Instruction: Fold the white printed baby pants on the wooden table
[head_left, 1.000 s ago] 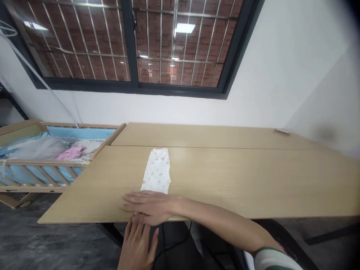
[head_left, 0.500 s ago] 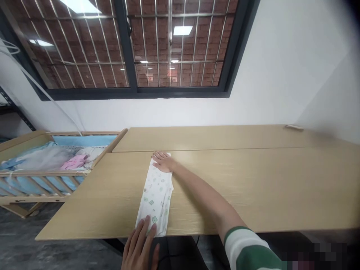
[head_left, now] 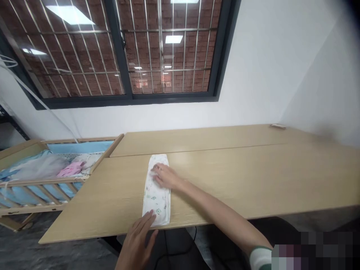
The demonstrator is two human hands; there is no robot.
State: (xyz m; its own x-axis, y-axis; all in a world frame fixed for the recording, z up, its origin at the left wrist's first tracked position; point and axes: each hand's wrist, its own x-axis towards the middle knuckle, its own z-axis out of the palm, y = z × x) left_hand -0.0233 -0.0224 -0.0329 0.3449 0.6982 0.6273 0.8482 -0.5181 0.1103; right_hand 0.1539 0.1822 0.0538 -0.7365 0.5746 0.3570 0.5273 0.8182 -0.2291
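Observation:
A long folded strip of white cloth with a small green print lies on the wooden table, its near end close to the front edge. My right hand rests on or just over its upper part, fingers apart and slightly bent, a little blurred by motion. At the near left corner of the cloth is my left hand, fingers stretched out and the tips at the cloth's edge. Neither hand grips the cloth. The far end of the strip shows uncovered beyond my right hand.
The wooden table stands against a white wall under a barred window. To the left is a wooden cot with blue lining and a pink cloth inside. A small flat object lies at the table's back right.
My right hand has slid from the cloth's far end toward me, uncovering that end. My left hand stays at the near end. The camera view has shifted slightly.

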